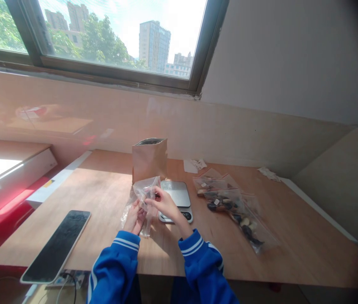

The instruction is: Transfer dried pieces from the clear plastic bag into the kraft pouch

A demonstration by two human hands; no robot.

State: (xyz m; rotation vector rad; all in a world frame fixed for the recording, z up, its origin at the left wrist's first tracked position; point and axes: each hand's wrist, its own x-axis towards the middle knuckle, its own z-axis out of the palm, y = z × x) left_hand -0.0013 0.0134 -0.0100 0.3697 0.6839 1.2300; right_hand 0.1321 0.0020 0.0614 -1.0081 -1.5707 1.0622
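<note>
Both hands hold a small clear plastic bag [145,191] above the wooden table [109,190]. My left hand [135,219] grips its lower part from the left. My right hand [165,204] pinches the bag's upper edge, fingers at the opening. Something dark shows inside near the top. Just behind my right hand sits a small digital scale [179,198] with a silver platform. An open brown paper pouch [149,159] stands upright behind the bag.
Several clear bags filled with dark and pale pieces [232,207] lie in a row right of the scale. A black tablet [56,245] lies at the front left edge. Paper scraps [194,165] rest by the back wall. A window is above.
</note>
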